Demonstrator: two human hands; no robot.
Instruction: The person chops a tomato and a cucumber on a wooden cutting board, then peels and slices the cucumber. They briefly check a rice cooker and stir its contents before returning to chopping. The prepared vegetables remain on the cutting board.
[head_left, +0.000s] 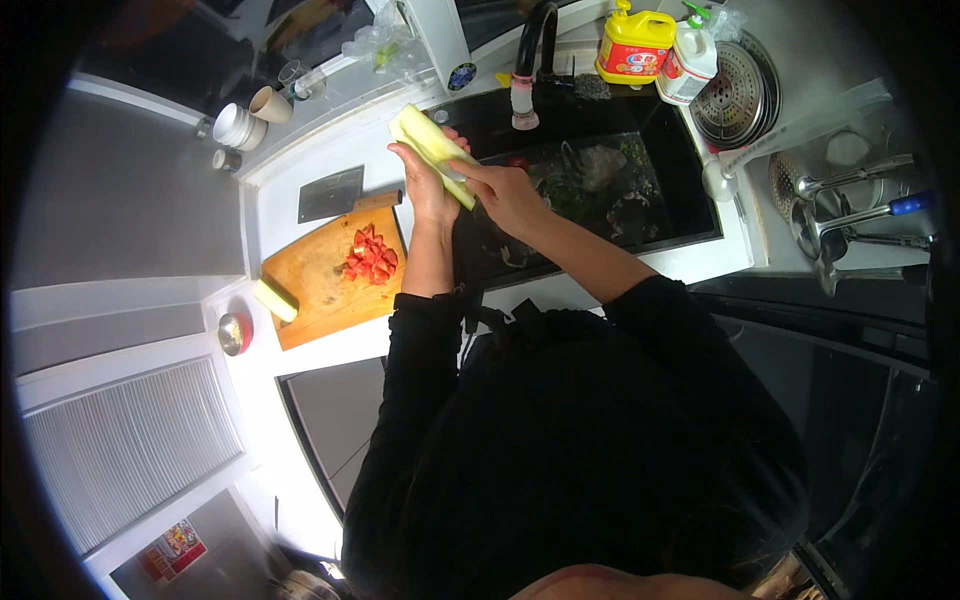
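Note:
My left hand (429, 184) grips a long pale-green piece of peeled gourd (426, 136) from beneath, tilted over the left edge of the sink. A groove runs along its upward face. My right hand (508, 196) is at its near end, with a small whitish tool (454, 172), perhaps a spoon, mostly hidden by the fingers and touching the groove. Left of my left forearm lies a wooden cutting board (315, 259) bearing chopped red pieces, probably tomato (370, 256). Another pale-green gourd piece (276, 301) rests on the board's left edge.
A cleaver (334, 195) lies behind the board. Scraps lie in the black sink (675, 165) under a black faucet (530, 45). Yellow (636, 45) and white (686, 64) bottles stand behind it. Steamer plates (726, 94) and ladles (814, 225) are to the right; a small bowl (235, 334) is at left.

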